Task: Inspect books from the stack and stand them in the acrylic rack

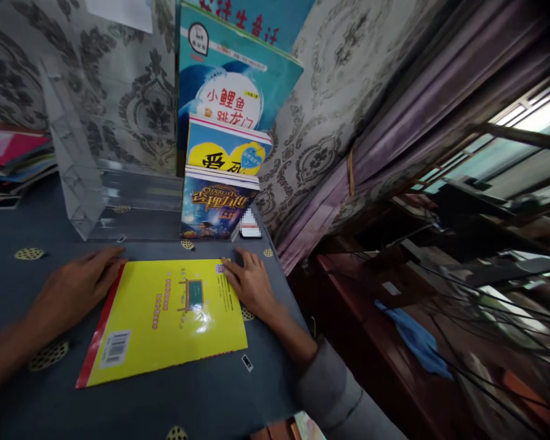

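A yellow booklet [151, 339] with a red spine lies flat on the dark patterned tabletop, its barcode at the lower left and a small chalkboard picture near the middle. My left hand [80, 282] rests at its upper left corner, fingers stretched forward and the thumb along the red edge. At the upper right corner is my right hand [253, 284], its fingers spread on the tabletop and the thumb side touching the booklet. Neither hand is wrapped round it. Just beyond, a row of upright books [220, 205] stands in stepped heights.
Left of the upright books is a clear plastic book rack [73, 177]. A stack of books [13, 162] lies at the far left. Behind the books, a small pixelated item [250, 225] sits near the table's right edge. Further right are a purple curtain [321, 201], cables and a blue cloth [417, 339].
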`<state>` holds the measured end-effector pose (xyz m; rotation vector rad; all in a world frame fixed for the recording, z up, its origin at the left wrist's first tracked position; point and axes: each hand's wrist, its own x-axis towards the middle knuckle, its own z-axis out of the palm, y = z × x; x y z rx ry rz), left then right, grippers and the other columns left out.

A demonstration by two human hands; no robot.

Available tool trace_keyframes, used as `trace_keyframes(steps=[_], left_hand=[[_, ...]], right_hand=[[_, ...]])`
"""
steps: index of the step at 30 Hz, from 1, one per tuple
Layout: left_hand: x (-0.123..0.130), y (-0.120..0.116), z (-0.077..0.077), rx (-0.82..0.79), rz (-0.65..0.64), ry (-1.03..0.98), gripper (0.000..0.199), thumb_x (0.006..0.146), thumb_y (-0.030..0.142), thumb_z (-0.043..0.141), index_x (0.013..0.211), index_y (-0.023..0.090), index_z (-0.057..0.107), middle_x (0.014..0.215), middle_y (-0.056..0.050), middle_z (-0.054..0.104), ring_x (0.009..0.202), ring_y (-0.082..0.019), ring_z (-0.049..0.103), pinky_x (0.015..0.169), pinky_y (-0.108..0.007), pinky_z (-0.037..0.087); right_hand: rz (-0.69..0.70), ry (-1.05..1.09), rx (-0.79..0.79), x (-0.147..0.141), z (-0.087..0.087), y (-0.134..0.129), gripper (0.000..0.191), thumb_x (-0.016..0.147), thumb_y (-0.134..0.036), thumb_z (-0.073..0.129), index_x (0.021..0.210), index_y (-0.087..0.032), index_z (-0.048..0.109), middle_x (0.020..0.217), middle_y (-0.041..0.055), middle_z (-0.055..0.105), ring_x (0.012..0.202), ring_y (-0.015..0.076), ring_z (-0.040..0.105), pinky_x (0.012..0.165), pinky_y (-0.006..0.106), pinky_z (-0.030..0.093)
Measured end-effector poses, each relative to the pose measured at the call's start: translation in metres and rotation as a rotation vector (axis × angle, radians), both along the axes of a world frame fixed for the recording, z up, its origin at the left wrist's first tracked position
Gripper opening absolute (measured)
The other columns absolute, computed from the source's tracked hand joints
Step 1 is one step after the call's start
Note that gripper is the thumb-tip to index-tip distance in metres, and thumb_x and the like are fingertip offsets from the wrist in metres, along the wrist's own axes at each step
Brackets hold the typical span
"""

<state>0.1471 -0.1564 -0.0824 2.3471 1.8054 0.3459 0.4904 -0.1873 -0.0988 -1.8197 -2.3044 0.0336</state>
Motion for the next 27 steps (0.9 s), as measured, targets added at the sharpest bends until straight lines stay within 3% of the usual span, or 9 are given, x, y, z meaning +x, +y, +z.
trace_keyframes(steps=[4,8,10,15,19,23,27], left_hand=[[0.007,-0.004,0.001,0.103,-0.061,0.112,0.061,0.098,0.046,0.021,0.120,0.013,0.067,0.115,-0.018,0.075,0.098,-0.036,0.072,0.084,-0.046,0.055],[0.018,-0.011,-0.005,0.231,-0.203,0.234,0.059,0.096,0.039,0.020,0.108,0.015,0.073,0.116,-0.019,0.077,0.112,-0.035,0.070,0.095,-0.049,0.052],[0.022,-0.015,-0.009,0.268,-0.254,0.288,0.060,0.096,0.038,0.021,0.112,0.013,0.073,0.121,-0.021,0.075,0.120,-0.036,0.067,0.101,-0.052,0.049],[0.027,-0.022,-0.011,0.263,-0.274,0.431,0.072,0.095,0.034,0.016,0.122,-0.004,0.070,0.128,-0.031,0.069,0.125,-0.041,0.064,0.104,-0.057,0.046],[0.028,-0.023,-0.005,0.249,-0.285,0.509,0.074,0.093,0.034,0.013,0.121,0.000,0.072,0.129,-0.027,0.069,0.125,-0.039,0.065,0.104,-0.056,0.047],[0.021,-0.022,-0.004,0.258,-0.303,0.535,0.076,0.093,0.036,0.011,0.121,0.001,0.073,0.129,-0.025,0.069,0.125,-0.037,0.066,0.103,-0.055,0.049],[-0.004,-0.016,-0.018,0.254,-0.280,0.505,0.073,0.096,0.036,0.013,0.127,0.002,0.070,0.136,-0.025,0.066,0.128,-0.039,0.063,0.105,-0.056,0.047]], right_hand=[[-0.005,0.063,0.002,0.013,-0.006,0.002,0.037,0.106,-0.035,0.052,0.138,-0.024,0.066,0.143,0.0172,0.056,0.130,0.0319,0.050,0.103,0.048,0.044],[0.006,0.125,0.007,0.013,-0.011,0.006,0.037,0.105,-0.034,0.054,0.138,-0.023,0.065,0.142,0.0162,0.057,0.127,0.0308,0.051,0.103,0.048,0.043],[0.013,0.159,0.004,0.014,-0.013,0.007,0.036,0.105,-0.033,0.054,0.137,-0.023,0.066,0.141,0.0157,0.058,0.127,0.0296,0.051,0.103,0.047,0.042],[0.034,0.184,-0.022,0.012,-0.012,0.006,0.037,0.105,-0.030,0.052,0.137,-0.018,0.066,0.141,0.0168,0.056,0.129,0.0295,0.048,0.105,0.046,0.040],[0.043,0.178,-0.008,0.010,-0.009,0.004,0.037,0.104,-0.028,0.052,0.136,-0.017,0.066,0.137,0.0172,0.057,0.124,0.0295,0.049,0.102,0.045,0.041],[0.049,0.163,-0.006,0.006,-0.005,0.005,0.036,0.104,-0.029,0.053,0.134,-0.016,0.066,0.134,0.0171,0.057,0.120,0.0299,0.049,0.101,0.046,0.041],[0.094,0.126,-0.028,-0.004,0.001,0.009,0.036,0.104,-0.030,0.053,0.134,-0.015,0.066,0.133,0.0171,0.057,0.121,0.0299,0.047,0.100,0.045,0.040]])
